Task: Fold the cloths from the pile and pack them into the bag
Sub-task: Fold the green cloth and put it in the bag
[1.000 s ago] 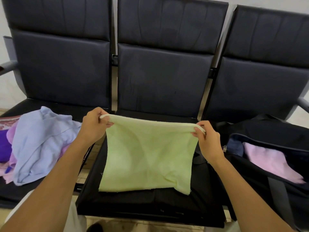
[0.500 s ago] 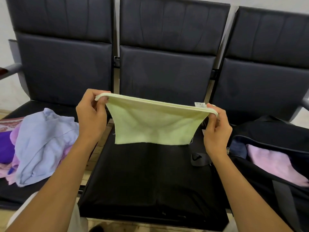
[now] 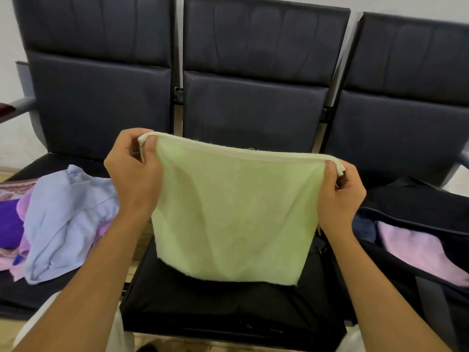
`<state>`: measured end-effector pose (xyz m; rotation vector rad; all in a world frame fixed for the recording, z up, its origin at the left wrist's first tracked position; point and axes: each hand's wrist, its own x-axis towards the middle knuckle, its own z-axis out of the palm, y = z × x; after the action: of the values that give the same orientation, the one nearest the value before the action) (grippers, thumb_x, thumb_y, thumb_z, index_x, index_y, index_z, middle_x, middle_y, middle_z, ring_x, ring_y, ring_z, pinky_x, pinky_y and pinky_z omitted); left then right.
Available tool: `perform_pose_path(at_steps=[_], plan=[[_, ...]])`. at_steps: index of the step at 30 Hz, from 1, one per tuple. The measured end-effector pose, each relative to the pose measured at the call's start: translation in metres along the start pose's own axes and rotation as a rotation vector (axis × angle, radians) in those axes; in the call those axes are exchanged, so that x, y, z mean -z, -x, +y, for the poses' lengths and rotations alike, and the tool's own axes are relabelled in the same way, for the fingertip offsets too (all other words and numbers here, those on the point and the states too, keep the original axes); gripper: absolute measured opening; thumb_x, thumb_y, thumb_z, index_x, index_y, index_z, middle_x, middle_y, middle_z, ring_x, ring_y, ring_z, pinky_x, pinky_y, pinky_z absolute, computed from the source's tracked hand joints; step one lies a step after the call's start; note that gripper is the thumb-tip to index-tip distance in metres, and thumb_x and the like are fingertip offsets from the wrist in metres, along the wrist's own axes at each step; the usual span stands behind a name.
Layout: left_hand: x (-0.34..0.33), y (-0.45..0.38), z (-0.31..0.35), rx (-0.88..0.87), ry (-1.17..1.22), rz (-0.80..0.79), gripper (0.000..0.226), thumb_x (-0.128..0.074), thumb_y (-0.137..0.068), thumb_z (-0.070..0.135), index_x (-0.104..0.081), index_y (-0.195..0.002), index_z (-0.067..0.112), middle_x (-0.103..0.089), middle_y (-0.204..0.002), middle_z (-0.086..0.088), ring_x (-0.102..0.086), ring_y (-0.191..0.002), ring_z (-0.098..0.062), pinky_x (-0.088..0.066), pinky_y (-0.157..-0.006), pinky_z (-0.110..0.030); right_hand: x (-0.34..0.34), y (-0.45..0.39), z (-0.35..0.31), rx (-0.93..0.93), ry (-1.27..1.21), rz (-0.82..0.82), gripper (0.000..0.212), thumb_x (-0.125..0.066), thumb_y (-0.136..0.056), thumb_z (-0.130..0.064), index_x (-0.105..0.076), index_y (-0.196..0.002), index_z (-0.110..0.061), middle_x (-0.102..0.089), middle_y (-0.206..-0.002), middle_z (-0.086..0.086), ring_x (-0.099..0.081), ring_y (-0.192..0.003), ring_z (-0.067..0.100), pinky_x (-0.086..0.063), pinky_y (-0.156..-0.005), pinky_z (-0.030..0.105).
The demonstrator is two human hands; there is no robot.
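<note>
A light green cloth (image 3: 233, 214) hangs doubled over in the air above the middle seat. My left hand (image 3: 134, 174) pinches its top left corner, and my right hand (image 3: 340, 196) pinches its top right corner. The top edge is stretched taut between them. On the left seat lies the pile of cloths (image 3: 58, 222), with a pale blue one on top of pink and purple ones. The black bag (image 3: 416, 260) stands open on the right seat with a pink cloth (image 3: 416, 252) inside.
Three dark padded seats form a row; the middle seat (image 3: 228, 308) lies below the green cloth. A metal armrest (image 3: 15, 105) sticks out at the far left. A grey bag strap (image 3: 436, 308) runs across the bag's front.
The green cloth went from lying partly on the middle seat to being lifted clear. It hung short half a second ago and now hangs longer, with both hands held a little lower.
</note>
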<state>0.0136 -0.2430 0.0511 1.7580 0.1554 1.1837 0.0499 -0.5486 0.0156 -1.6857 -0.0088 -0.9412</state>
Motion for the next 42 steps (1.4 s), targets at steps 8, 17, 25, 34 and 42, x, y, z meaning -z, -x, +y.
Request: perform_pose_path(at_steps=[8,17,25,34,42], plan=[[-0.009,0.000,-0.006,0.250,-0.060,0.032,0.011,-0.061,-0.090,0.020,-0.066,-0.095,0.012,-0.066,-0.085,0.002,-0.060,-0.069,0.000,-0.048,-0.062,-0.006,-0.006,0.000,0.004,-0.126,-0.060,-0.058,0.036,-0.054,-0.095,-0.012,-0.042,-0.061,-0.007,-0.037,-0.058,0.000,-0.032,-0.055,0.006,-0.030,-0.049,0.026],[-0.031,0.019,-0.007,0.398,-0.017,-0.167,0.005,-0.070,-0.082,0.019,-0.068,-0.078,0.016,-0.067,-0.069,0.000,-0.066,-0.068,-0.016,-0.058,-0.066,-0.034,-0.033,0.026,-0.001,-0.166,-0.147,-0.245,0.038,-0.059,-0.097,-0.014,-0.051,-0.070,0.012,-0.043,-0.061,0.025,-0.037,-0.057,0.020,-0.031,-0.051,0.031],[-0.049,0.052,0.011,0.391,0.040,-0.502,0.008,-0.077,-0.079,0.018,-0.069,-0.077,0.020,-0.071,-0.068,0.005,-0.069,-0.064,-0.006,-0.057,-0.061,-0.026,-0.053,0.053,-0.003,-0.167,-0.132,-0.529,0.046,-0.065,-0.093,-0.034,-0.059,-0.072,0.007,-0.051,-0.065,0.029,-0.043,-0.057,0.025,-0.037,-0.052,0.045],[-0.056,0.062,0.005,0.295,0.039,-0.685,0.014,-0.072,-0.085,0.016,-0.075,-0.099,0.015,-0.074,-0.085,0.005,-0.070,-0.079,-0.004,-0.060,-0.074,-0.033,-0.059,0.061,-0.004,-0.143,-0.106,-0.630,0.020,-0.069,-0.093,-0.028,-0.078,-0.088,-0.011,-0.070,-0.078,0.018,-0.064,-0.076,0.041,-0.052,-0.063,0.049],[-0.055,0.065,0.008,0.228,0.002,-0.752,0.021,-0.069,-0.087,0.010,-0.074,-0.106,0.017,-0.072,-0.088,0.010,-0.068,-0.082,-0.001,-0.059,-0.077,-0.024,-0.059,0.064,-0.005,-0.112,-0.038,-0.695,0.022,-0.063,-0.097,-0.023,-0.075,-0.080,-0.014,-0.055,-0.063,0.000,-0.043,-0.058,0.006,-0.035,-0.055,0.022]])
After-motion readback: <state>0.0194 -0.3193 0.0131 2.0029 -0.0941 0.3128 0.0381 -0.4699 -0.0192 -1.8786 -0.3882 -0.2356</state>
